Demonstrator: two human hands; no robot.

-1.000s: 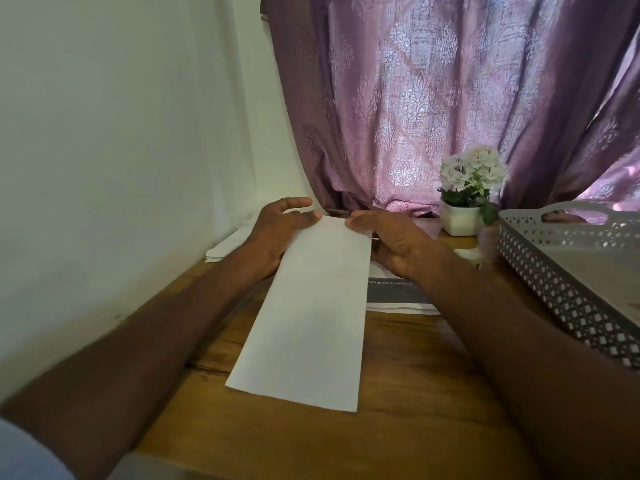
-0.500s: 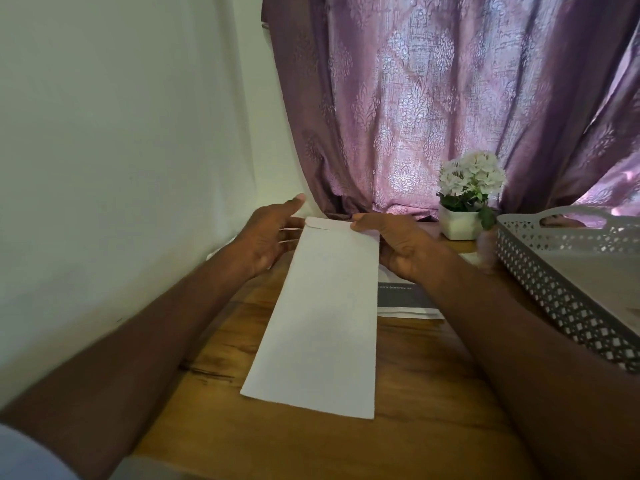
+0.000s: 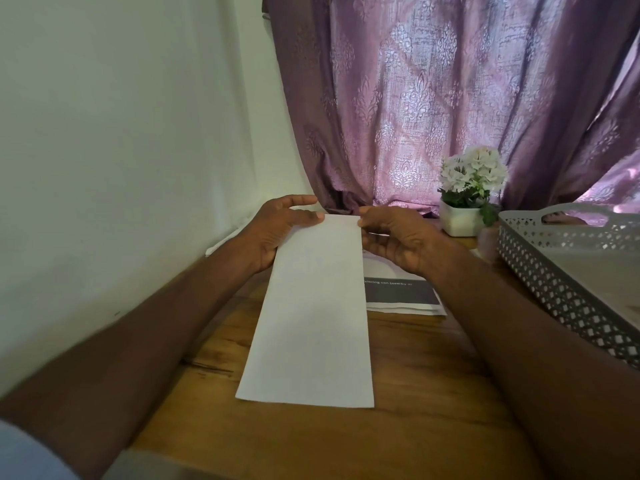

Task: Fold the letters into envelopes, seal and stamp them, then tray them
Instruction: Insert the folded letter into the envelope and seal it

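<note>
Printed sheet (image 3: 398, 292) on the wooden table (image 3: 415, 375): dark band carries white print, partly legible as "…atering can (nearby…", the start hidden by the white envelope (image 3: 311, 306). Remainder too small to read. Envelope face blank.

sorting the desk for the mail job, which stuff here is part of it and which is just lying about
Job:
envelope, pinched at its far end by left hand and right hand
letters
tray

Lying about:
flowerpot
curtain
</note>
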